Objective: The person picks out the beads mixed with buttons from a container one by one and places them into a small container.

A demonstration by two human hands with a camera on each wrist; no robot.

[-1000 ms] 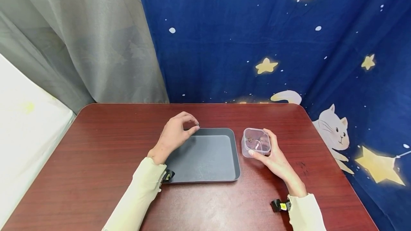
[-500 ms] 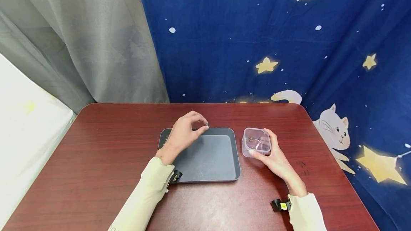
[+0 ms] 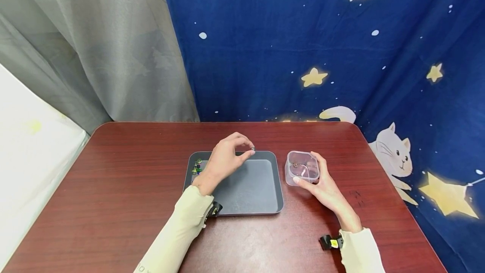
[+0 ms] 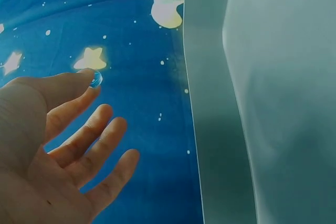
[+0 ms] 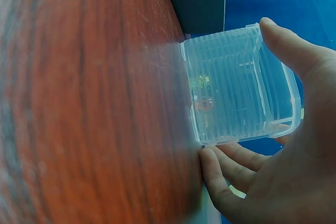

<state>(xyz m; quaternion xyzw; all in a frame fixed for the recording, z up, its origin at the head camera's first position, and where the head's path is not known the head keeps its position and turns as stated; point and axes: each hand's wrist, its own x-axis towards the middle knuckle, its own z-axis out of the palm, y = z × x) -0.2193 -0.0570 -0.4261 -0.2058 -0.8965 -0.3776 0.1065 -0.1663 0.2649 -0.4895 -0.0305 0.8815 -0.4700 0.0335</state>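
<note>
My left hand (image 3: 225,157) is over the back of the grey tray (image 3: 251,191), pinching a small clear glass marble (image 4: 96,80) between thumb and forefinger. Its other fingers spread loosely in the left wrist view. To the tray's right stands a clear plastic box (image 5: 236,93), upright on the table. My right hand (image 3: 329,186) grips that box, thumb on the near side and fingers around the far right. Inside, low down, show a yellow-green piece (image 5: 203,81) and an orange-red piece (image 5: 205,104). Several small coloured marbles (image 3: 197,167) lie at the tray's left end, partly hidden by my left wrist.
Both things stand on a dark red wooden table (image 3: 129,188). A blue star-patterned curtain (image 3: 265,54) and a grey curtain (image 3: 125,54) hang behind its back edge. A narrow strip of table separates tray and box.
My left hand has moved right across the tray with the marble, uncovering the coloured marbles at the left end. The right hand and the box stay where they were.
</note>
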